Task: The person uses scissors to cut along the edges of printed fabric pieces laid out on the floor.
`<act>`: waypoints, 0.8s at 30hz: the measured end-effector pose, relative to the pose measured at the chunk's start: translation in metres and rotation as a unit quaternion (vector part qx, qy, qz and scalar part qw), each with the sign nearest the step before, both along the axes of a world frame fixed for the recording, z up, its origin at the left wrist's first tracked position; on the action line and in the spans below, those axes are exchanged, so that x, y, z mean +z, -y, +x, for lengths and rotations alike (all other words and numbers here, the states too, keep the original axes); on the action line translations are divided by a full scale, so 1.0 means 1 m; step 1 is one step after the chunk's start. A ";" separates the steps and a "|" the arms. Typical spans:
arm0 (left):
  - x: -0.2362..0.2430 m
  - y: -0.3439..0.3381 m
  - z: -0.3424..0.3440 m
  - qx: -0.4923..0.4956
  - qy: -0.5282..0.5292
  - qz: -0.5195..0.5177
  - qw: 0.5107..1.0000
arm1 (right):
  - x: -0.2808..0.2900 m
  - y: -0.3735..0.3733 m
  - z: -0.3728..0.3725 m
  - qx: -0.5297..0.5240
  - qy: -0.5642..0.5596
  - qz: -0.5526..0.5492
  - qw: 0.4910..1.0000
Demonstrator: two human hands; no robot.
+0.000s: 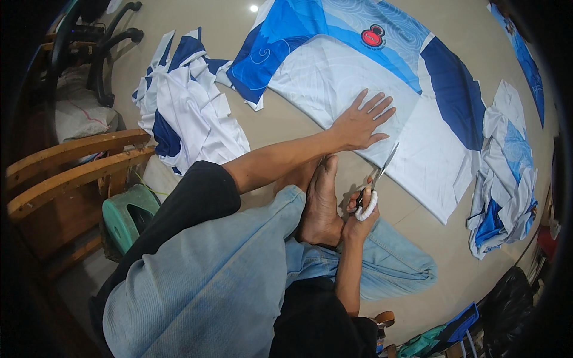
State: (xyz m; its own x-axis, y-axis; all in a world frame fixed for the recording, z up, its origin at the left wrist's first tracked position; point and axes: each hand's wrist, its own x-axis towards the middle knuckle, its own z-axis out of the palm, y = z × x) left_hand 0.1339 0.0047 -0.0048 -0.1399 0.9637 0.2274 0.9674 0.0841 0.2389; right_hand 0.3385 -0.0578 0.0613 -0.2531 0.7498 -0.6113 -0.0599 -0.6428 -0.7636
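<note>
Left grip (pixel 358 127) splayed on cloth (pixel 358 74) | right grip (pixel 359 222) clamped on scissors (pixel 388 162) | floor (pixel 409 216) beside edge (pixel 413 192)

1 lettered red-and-black emblem (pixel 373 37) stands on the blue-and-white cloth (pixel 346 71).

Beige floor (pixel 262 125) catches a bright reflection (pixel 253 8); wooden furniture (pixel 80 177) stands left, beside a green stool (pixel 117 222)

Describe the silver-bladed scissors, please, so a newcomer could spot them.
Find the large blue-and-white cloth spread on the beige floor. At its near edge, the right hand holds the scissors. Their shiny metal blades and white handle loop set them apart from the fabric.
</note>
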 end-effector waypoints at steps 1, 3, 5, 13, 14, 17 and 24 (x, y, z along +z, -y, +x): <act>0.001 0.000 0.000 0.000 -0.001 0.001 1.000 | -0.001 -0.001 -0.001 0.000 0.006 0.002 1.000; 0.002 0.000 0.001 -0.001 -0.004 0.003 1.000 | -0.004 -0.003 -0.003 -0.001 0.019 0.007 1.000; 0.002 0.000 0.000 0.002 -0.010 0.003 1.000 | -0.008 -0.004 -0.005 -0.007 0.019 0.004 1.000; -0.001 -0.001 0.001 0.004 -0.015 0.003 1.000 | -0.013 -0.002 -0.003 -0.001 0.036 0.006 0.999; -0.001 -0.001 0.001 0.004 -0.019 0.002 1.000 | -0.014 -0.002 -0.002 0.001 0.043 0.012 0.999; -0.001 0.000 0.000 0.004 -0.020 0.003 1.000 | -0.011 -0.003 -0.003 0.015 0.067 0.011 0.998; 0.003 0.000 -0.001 0.005 -0.031 -0.008 0.999 | 0.002 -0.015 -0.007 0.004 0.003 0.019 1.000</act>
